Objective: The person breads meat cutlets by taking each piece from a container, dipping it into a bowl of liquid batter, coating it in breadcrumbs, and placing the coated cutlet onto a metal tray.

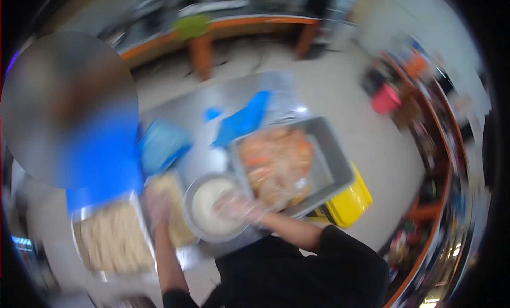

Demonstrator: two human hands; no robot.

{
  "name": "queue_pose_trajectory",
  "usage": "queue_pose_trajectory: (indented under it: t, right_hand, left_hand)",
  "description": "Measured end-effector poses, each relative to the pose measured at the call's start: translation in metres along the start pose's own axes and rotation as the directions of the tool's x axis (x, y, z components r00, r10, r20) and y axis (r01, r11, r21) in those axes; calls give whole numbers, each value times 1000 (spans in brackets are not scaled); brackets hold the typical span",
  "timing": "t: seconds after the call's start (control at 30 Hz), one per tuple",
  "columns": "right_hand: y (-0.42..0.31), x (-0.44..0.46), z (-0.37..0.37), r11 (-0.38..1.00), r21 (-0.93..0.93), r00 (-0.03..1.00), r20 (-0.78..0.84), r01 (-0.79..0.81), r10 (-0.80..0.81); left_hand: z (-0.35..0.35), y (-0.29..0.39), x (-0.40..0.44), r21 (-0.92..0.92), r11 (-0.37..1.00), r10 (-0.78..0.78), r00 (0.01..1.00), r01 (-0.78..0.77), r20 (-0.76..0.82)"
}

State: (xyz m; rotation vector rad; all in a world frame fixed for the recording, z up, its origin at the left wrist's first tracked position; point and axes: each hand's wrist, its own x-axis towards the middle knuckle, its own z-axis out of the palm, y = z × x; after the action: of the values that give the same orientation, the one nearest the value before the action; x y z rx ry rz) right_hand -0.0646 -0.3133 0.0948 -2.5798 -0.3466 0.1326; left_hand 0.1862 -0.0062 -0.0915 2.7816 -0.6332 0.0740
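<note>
My right hand (239,207), in a clear plastic glove, reaches over a round metal bowl (187,215) of creamy white liquid (204,201). Its fingers are at or in the liquid and smeared by motion, so their grip is unclear. My left hand (158,203), gloved the same way, is at the left side of a tray of pale yellow crumbs (179,209); blur hides its fingers. Left of it lies a metal tray (154,249) with rows of pale, crumb-coated pieces (114,239). To the right of the bowl, a grey tub (340,172) contains orange-pink pieces (279,162), perhaps raw meat.
Blue plastic sheets (244,119) and a bluish plastic bag (163,146) lie on the metal table (212,98). A yellow container (351,200) stands beside the tub. An orange-edged counter (255,22) runs behind; loaded shelves (443,175) line the right.
</note>
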Motion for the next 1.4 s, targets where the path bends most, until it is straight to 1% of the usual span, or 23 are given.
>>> queue_pose_trajectory:
  t: [0.03, 0.07, 0.1, 0.13, 0.2, 0.27, 0.33, 0.5, 0.57, 0.6, 0.63, 0.67, 0.7, 0.73, 0.77, 0.83, 0.9, 0.97, 1.03, 1.1, 1.2, 1.3, 1.4]
  right_hand:
    - [-14, 8, -10, 993, 43, 991, 90, -107, 102]
    - [-15, 2, 0, 988, 127, 993, -70, -85, 95]
    - [-21, 3, 0, 975, 165, 983, -83, -150, 165]
    - [-30, 1, -2, 960, 212, 975, -82, -183, 204]
    - [-36, -7, 4, 953, 261, 961, -186, -153, 205]
    - [-24, -1, 1, 943, 316, 950, -248, -103, 187]
    - [-25, -3, 7, 916, 393, 944, -264, -81, 197]
    - [-25, 5, 15, 951, 298, 952, -261, -80, 162]
    - [-11, 16, 33, 982, 191, 964, -258, -13, 63]
    - [-4, 26, 52, 990, 112, 968, -244, 85, -55]
    - [-9, 23, 45, 999, 29, 986, -165, 15, -10]
    - [12, 28, 73, 987, 87, 980, -157, 136, -121]
    - [23, 26, 88, 951, 180, 923, -340, 251, -179]
    - [22, 18, 66, 959, 161, 933, -316, 234, -175]
    - [-4, 9, 25, 947, 322, 986, -159, 14, 39]
    - [-11, 0, 10, 971, 234, 976, -218, 44, 8]
    - [-23, -3, -3, 909, 383, 970, -107, -162, 218]
    - [-22, -6, -3, 925, 367, 966, -185, -102, 180]
    - [-25, -5, -4, 931, 353, 959, -220, -90, 176]
    - [-28, -5, -9, 928, 356, 960, -202, -113, 194]
    - [-27, -4, -14, 892, 421, 966, -115, -164, 232]
    - [-26, -4, -13, 903, 406, 970, -122, -142, 208]
    - [-29, -4, -18, 869, 448, 964, -58, -209, 261]
  left_hand:
    - [46, -41, -1, 440, 898, 48, 997, -16, -62]
    - [-58, 40, 8, 297, 946, -204, 950, 129, 236]
    - [-39, 12, 14, 268, 963, -69, 944, -22, 324]
    - [-100, 71, 5, 258, 962, -176, 916, 83, 360]
    - [-98, 65, -28, 330, 942, -3, 978, -67, 207]
    - [-116, 67, -63, 38, 969, 225, 933, -245, 283]
    - [-106, 60, -74, -63, 964, 265, 942, -258, 205]
    - [-113, 70, -72, -99, 994, 68, 981, -51, 180]
    - [-79, 42, -71, 4, 984, 180, 984, -180, -14]
    - [-80, 44, -77, -125, 982, 140, 990, -140, -15]
    - [-91, 53, -72, -236, 969, 68, 998, -70, -21]
    - [-82, 33, -63, -358, 933, 54, 996, -25, 70]
    - [-91, 42, -68, -241, 970, 51, 998, -43, 28]
    - [-103, 49, -70, -238, 971, -1, 999, 12, 46]
    - [-121, 52, -68, -296, 955, 33, 994, 0, 108]
    - [-137, 40, -71, -372, 927, 114, 983, -52, 146]
    - [-177, 56, -73, -506, 862, 114, 960, 33, 256]
    - [-227, 76, -62, -443, 830, -12, 805, 339, 593]
    - [-240, 71, -50, -423, 822, 32, 712, 380, 702]
    - [-241, 61, -39, -501, 844, 205, 749, 190, 630]
    - [-202, 65, -15, -386, 916, 109, 863, 105, 494]
    - [-155, 81, 9, -138, 988, 115, 911, -64, 396]
    - [-117, 91, 11, -49, 993, 115, 928, -104, 355]
